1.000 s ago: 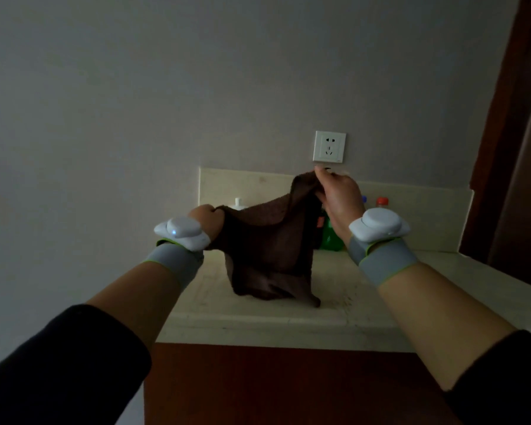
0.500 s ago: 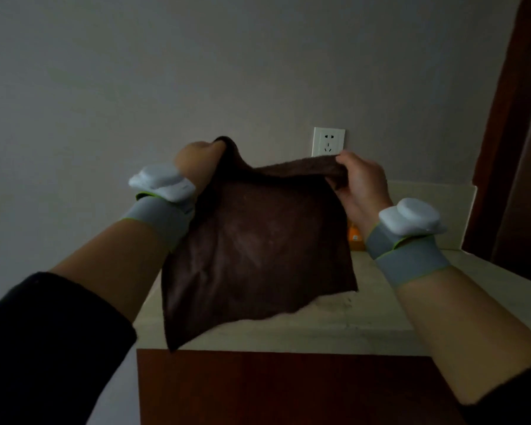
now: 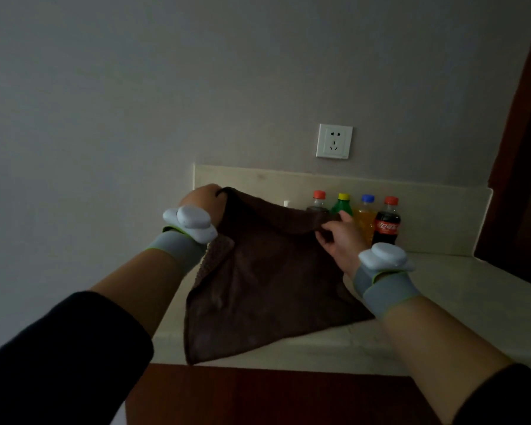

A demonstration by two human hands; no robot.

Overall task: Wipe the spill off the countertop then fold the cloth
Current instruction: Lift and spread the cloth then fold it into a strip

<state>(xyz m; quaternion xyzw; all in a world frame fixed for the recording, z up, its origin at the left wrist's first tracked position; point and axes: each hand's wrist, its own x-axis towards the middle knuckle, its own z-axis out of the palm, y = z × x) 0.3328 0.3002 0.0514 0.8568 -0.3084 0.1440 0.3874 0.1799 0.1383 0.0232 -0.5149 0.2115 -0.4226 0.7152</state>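
Observation:
A dark brown cloth [image 3: 267, 280] hangs spread out between my two hands above the pale stone countertop [image 3: 460, 311]. My left hand [image 3: 204, 202] pinches its top left corner. My right hand [image 3: 341, 240] grips the top right corner, a little lower. The cloth's lower edge trails down toward the counter's front edge, its bottom left corner near the rim. Both wrists carry grey bands with white sensors. No spill shows on the visible counter.
Several small drink bottles stand in a row at the backsplash: one with a red cap [image 3: 318, 202], a green one [image 3: 343, 205], an orange one [image 3: 365, 216] and a cola [image 3: 387, 223]. A white wall socket [image 3: 334, 141] sits above. A dark wooden panel [image 3: 521, 148] bounds the right.
The cloth went from bunched to spread wide between both hands. Since half a second ago both hands have come down, lowering the open cloth toward the counter and uncovering the bottles.

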